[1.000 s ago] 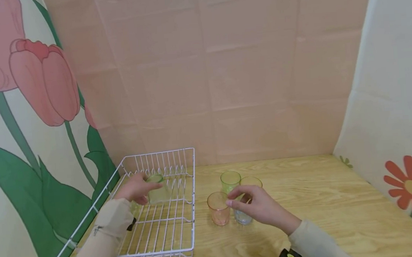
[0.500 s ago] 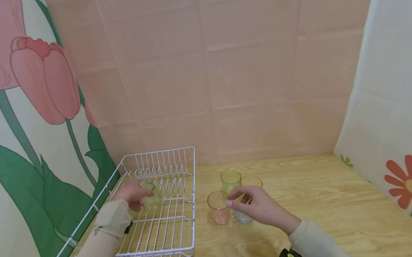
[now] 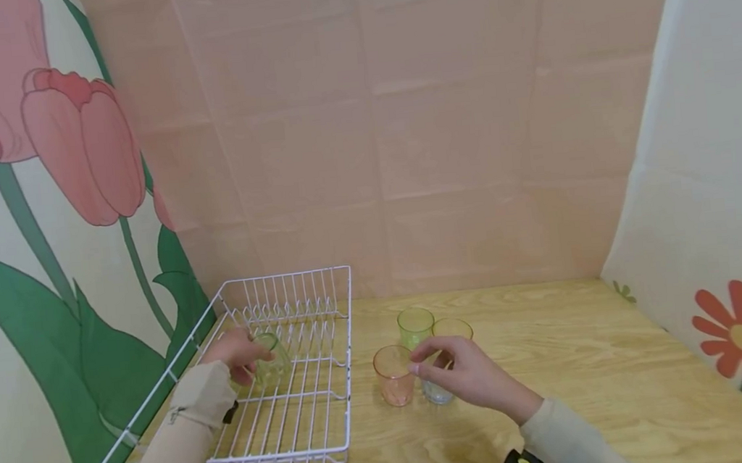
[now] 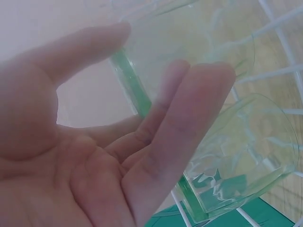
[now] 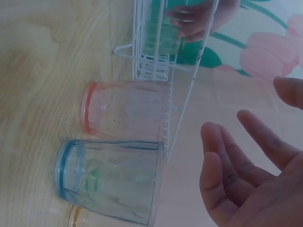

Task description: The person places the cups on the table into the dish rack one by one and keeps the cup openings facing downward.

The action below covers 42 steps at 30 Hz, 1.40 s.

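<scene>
A pale green glass (image 3: 273, 364) stands upside down in the white wire dish rack (image 3: 351, 407). My left hand (image 3: 233, 353) is beside it, its loosely bent fingers close to the glass without gripping it. In the left wrist view, the upper glass (image 4: 133, 87) is beyond the thumb and fingertips, and a second green-based glass (image 4: 227, 184) is below it. My right hand (image 3: 463, 369) hovers holding nothing, fingers loosely curled. Under and beside it stand an orange-pink glass (image 3: 394, 386), a green glass (image 3: 411, 321), a yellow-rimmed glass (image 3: 458, 326) and a blue-based glass (image 3: 436, 393), partly hidden.
The rack's raised wire sides surround the left hand's area on the wood-grain table (image 3: 550, 348). A pinkish cloth wall (image 3: 469, 144) is behind. Tulip-printed cloth (image 3: 107, 281) hangs at the left, and flower-printed cloth (image 3: 704, 220) at the right.
The left hand has moved the green glass slightly left and toward me in the rack, then drawn back a little from it. The right hand has stayed put.
</scene>
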Available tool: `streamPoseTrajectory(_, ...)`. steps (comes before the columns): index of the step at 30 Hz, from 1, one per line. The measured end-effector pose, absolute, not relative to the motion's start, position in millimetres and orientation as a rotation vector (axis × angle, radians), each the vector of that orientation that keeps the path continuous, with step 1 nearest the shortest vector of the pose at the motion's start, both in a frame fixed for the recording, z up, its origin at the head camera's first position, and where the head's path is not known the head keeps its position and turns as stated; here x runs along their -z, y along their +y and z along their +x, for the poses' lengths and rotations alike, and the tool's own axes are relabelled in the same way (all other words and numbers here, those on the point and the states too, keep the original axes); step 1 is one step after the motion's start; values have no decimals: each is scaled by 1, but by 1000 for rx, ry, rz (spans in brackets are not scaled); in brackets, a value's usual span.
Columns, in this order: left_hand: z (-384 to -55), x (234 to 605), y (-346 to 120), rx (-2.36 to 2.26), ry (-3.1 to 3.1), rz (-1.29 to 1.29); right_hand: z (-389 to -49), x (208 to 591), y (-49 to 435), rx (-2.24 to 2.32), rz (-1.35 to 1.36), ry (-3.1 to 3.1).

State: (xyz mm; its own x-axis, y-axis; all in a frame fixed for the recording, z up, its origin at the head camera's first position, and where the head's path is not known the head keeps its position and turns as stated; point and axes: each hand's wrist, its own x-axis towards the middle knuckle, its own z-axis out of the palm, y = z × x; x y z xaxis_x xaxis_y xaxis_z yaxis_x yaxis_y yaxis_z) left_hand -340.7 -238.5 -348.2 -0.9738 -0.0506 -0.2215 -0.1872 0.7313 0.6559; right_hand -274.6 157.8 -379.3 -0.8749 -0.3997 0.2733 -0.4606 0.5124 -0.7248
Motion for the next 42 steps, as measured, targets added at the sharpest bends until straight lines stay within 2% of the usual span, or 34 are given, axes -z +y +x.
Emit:
streamPoseTrajectory(6, -343, 351, -239, -1062, 2744, -189, -275, 378, 161, -1273, 682, -2673)
streamPoseTrajectory(15, -344, 355, -240, -1063, 2737, -225, -284, 384, 167, -1152, 427, -2651)
streamPoseTrajectory(24, -342, 348, -240, -1059, 2758, -166, -295, 389, 179, -1081, 377, -2668)
streamPoseTrajectory(34, -328, 333, -222, -993, 2849, -40, -299, 393, 186, -1037, 331, -2698)
streamPoseTrajectory(42, -303, 315, -188, -981, 2878, 94, -305, 396, 188, -887, 272, -2773)
